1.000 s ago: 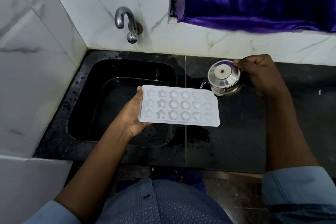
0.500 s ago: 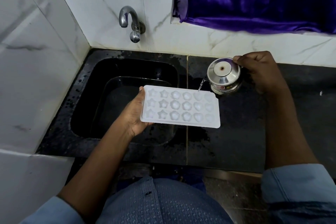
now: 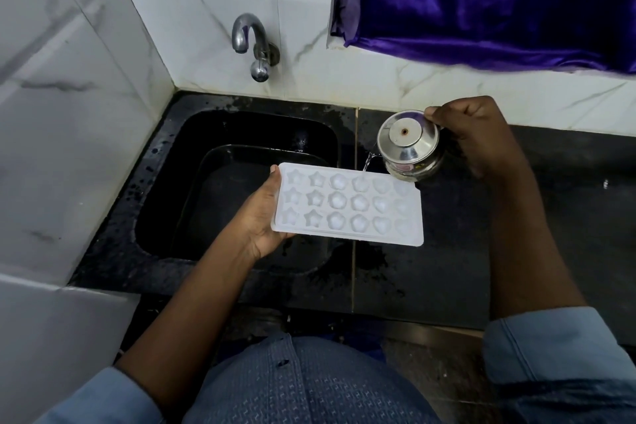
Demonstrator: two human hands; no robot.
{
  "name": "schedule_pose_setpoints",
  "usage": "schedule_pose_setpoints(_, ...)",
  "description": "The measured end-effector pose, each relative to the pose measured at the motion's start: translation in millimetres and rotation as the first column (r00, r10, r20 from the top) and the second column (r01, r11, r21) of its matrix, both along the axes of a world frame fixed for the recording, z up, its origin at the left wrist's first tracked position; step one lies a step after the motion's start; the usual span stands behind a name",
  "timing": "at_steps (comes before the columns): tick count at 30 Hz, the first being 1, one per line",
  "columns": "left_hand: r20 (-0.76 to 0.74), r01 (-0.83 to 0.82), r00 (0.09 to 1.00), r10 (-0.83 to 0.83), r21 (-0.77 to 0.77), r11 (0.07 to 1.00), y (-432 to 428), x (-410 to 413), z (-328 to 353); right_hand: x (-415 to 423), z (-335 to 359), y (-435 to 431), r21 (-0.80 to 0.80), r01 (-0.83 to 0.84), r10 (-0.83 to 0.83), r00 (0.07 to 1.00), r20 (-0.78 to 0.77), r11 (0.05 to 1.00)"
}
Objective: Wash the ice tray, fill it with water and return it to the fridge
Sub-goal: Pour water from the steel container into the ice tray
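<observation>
A white ice tray point(image 3: 347, 208) with star, flower and heart moulds is held level over the right edge of the black sink point(image 3: 192, 148). My left hand point(image 3: 261, 217) grips its left end, thumb on the rim. My right hand point(image 3: 471, 134) holds a small steel kettle point(image 3: 407, 144) by its handle, tilted left. A thin stream of water point(image 3: 367, 162) runs from the spout down to the tray's far right corner.
A steel tap point(image 3: 253, 45) sticks out of the white tiled wall above the sink. The black counter point(image 3: 568, 234) stretches right and is wet near the sink. A purple curtain point(image 3: 499, 0) hangs over the back wall.
The kettle has tipped further left and water now runs from its spout onto the tray. The tray has stayed almost in place.
</observation>
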State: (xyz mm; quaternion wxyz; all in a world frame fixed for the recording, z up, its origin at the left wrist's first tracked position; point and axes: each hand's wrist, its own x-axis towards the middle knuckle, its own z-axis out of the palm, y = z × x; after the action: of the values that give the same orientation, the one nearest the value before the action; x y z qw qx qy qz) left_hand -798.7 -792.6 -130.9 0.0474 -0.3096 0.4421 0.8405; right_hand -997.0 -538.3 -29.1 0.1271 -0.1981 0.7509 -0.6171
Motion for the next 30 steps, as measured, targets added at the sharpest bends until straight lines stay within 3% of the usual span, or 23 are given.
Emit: schedule_pose_setpoints(30, -0.015, 0.009, 1.000, -0.009, -0.001, 1.000, 0.8, 5.6, -1.3, -2.8, -2.7, -22.4, -0.020, -0.050, 0.049, 0.998, -0.042, 0.999)
